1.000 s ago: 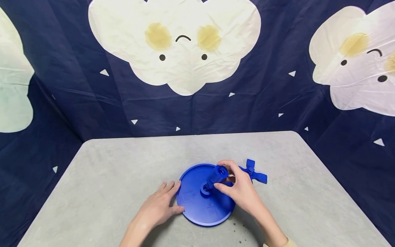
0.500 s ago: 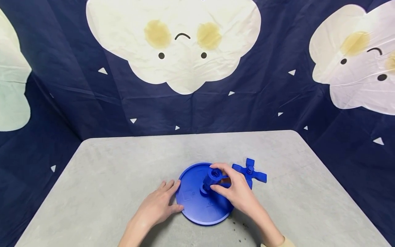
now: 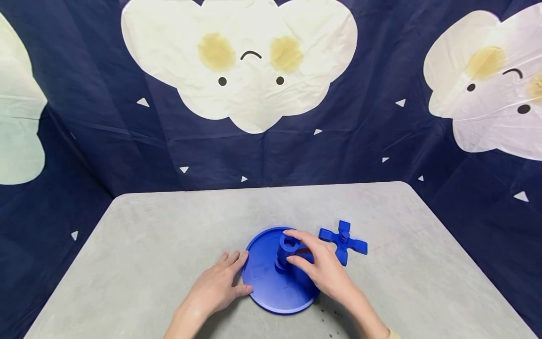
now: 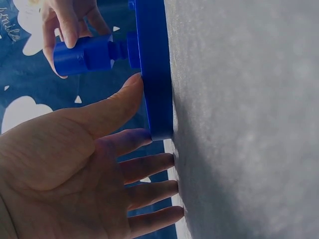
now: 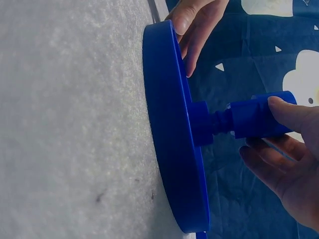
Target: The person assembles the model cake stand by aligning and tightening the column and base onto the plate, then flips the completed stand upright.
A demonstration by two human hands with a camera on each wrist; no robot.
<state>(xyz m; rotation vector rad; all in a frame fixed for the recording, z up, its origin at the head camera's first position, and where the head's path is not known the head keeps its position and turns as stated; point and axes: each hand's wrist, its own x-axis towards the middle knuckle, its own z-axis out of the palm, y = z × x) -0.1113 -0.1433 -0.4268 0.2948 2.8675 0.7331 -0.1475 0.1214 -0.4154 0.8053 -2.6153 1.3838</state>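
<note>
A round blue disc (image 3: 264, 287) with a raised rim lies flat on the table. At its middle stands a short collar (image 5: 201, 124). Above that is a hollow blue cylinder (image 5: 254, 117), about upright, with a narrow ridged neck (image 5: 222, 122) meeting the collar. My right hand (image 3: 323, 263) grips the cylinder near its top between thumb and fingers. My left hand (image 3: 216, 285) rests at the disc's left edge, thumb and index fingertip touching the rim, other fingers stretched toward the tabletop. How deep the neck sits in the collar is hidden.
A blue four-armed piece (image 3: 344, 238) with a stub at its centre lies behind and right of the disc, close to my right hand. Dark specks (image 3: 336, 313) dot the grey table (image 3: 169, 226). A navy cloth (image 3: 262, 160) with clouds hangs behind.
My right hand has moved left and slightly down in the head view, bringing the cylinder from leaning right to about upright over the collar. My left hand stays at the rim.
</note>
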